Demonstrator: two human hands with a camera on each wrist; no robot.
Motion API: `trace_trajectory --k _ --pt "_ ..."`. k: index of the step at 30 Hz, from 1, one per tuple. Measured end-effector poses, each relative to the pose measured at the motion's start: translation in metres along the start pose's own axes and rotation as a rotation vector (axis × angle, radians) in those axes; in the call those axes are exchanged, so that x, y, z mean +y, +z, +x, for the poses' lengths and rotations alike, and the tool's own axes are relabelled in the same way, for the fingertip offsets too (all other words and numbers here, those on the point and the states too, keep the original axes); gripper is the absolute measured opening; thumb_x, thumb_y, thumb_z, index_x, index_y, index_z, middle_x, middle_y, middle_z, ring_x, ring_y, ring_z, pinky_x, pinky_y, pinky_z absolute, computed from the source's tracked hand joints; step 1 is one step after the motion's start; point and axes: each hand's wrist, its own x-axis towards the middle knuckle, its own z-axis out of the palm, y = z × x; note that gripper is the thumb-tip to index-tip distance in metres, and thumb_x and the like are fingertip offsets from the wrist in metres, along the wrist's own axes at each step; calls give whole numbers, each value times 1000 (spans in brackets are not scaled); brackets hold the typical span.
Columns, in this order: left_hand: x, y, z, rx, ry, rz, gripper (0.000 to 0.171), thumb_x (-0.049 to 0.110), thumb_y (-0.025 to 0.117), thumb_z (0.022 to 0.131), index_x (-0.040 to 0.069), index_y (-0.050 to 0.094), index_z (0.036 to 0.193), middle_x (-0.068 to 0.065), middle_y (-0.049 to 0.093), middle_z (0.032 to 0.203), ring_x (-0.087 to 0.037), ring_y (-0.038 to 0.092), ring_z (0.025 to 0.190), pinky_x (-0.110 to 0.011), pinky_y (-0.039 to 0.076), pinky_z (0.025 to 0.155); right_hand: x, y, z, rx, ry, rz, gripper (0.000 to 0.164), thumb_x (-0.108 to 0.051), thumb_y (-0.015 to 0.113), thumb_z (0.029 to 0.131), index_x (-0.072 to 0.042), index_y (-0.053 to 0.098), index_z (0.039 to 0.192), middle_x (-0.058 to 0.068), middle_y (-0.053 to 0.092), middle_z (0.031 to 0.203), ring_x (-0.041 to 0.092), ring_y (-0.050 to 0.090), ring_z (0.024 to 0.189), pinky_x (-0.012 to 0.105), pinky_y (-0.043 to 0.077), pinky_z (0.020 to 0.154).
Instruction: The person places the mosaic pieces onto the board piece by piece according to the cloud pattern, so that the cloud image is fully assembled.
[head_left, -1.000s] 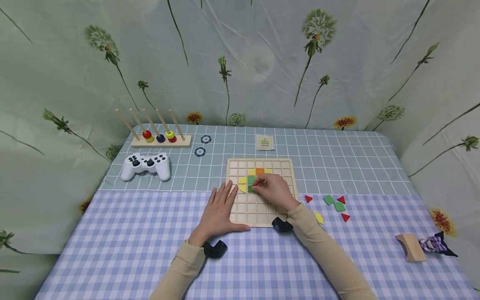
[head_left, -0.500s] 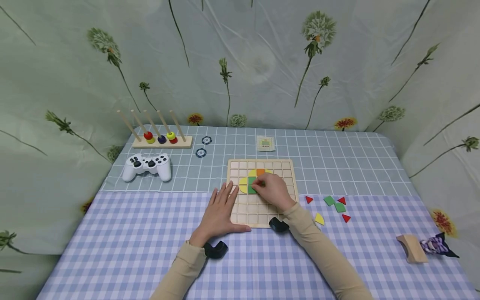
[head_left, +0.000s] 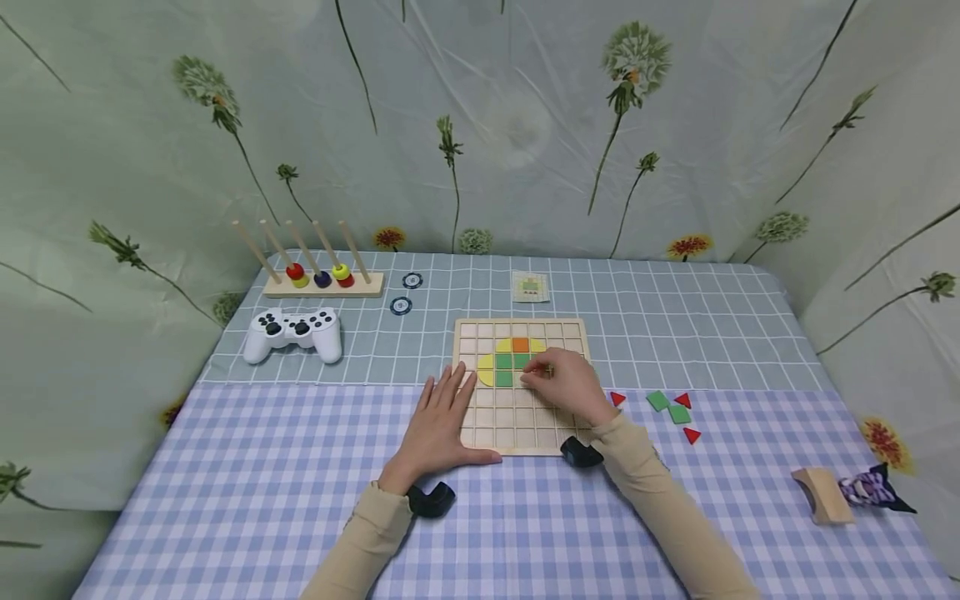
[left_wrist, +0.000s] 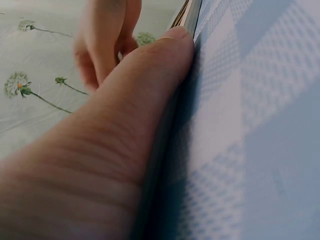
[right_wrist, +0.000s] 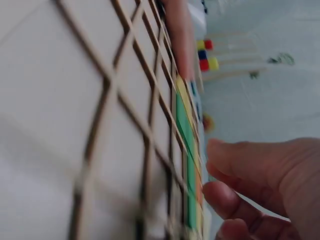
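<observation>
A wooden grid board (head_left: 495, 417) lies in front of me with coloured tiles set in its cells. Green square tiles (head_left: 504, 361) fill neighbouring cells near the middle. An orange square tile (head_left: 521, 344) sits above them, with yellow rounded tiles (head_left: 486, 370) at the left and top. My left hand (head_left: 438, 421) rests spread at the board's left edge, thumb along the near edge. Over the board's right half is my right hand (head_left: 564, 383), hiding some cells. In the right wrist view its thumb and fingertips stand apart, nothing visible between them.
Right of the board lie red triangles (head_left: 692, 435) and green tiles (head_left: 658, 401). A pattern card (head_left: 530, 287) lies behind it. Further left are a white game controller (head_left: 292, 332), a peg rack (head_left: 322, 285) and round chips (head_left: 401, 306). A wooden arch block (head_left: 823, 496) lies at right.
My right hand has shifted to the right over the board, uncovering green tiles. The yellow piece on the cloth is now out of sight near the right sleeve. My left hand stays put.
</observation>
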Motion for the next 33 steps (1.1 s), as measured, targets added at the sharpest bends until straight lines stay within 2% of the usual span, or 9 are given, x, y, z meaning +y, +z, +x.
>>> trace_trajectory --k 7,15,19,22,29,33 --pt "0 1 1 -21 -16 -6 123 83 57 64 11 13 153 -9 6 158 -23 -2 143 -40 -4 114 39 -45 -31 69 92 -50 12 -22 74 83 -10 73 86 -4 60 72 12 46 54 29 36 46" --pt "-1 2 1 -18 -12 -13 124 83 57 64 11 12 153 -9 5 158 -24 -2 143 -41 -3 114 70 -85 -69 100 249 -159 23 -26 74 82 -5 70 89 2 62 77 15 48 57 29 36 45" --pt "-1 2 1 -12 -10 -16 124 83 58 64 10 13 153 -9 5 158 -24 -2 143 -41 -4 114 78 -91 -82 84 340 -205 27 -29 75 80 -4 68 88 3 58 77 16 48 57 29 37 46" --pt "-1 2 0 0 -5 -16 124 82 59 63 9 15 153 -10 7 158 -25 0 143 -41 -3 114 82 -91 -87 85 372 -230 29 -29 76 79 -3 67 86 3 54 75 17 48 58 29 36 47" --pt "-1 2 1 -2 -3 -16 124 82 59 63 9 15 153 -10 7 158 -25 -1 143 -41 -3 114 85 -86 -90 105 395 -249 29 -27 77 78 -2 64 85 5 52 74 19 48 63 30 35 48" --pt "0 2 1 -15 -9 -12 124 83 57 64 10 13 153 -9 6 158 -24 -2 143 -41 -4 114 85 -84 -90 128 353 -201 25 -22 76 79 -5 60 87 6 57 77 22 53 65 32 37 49"
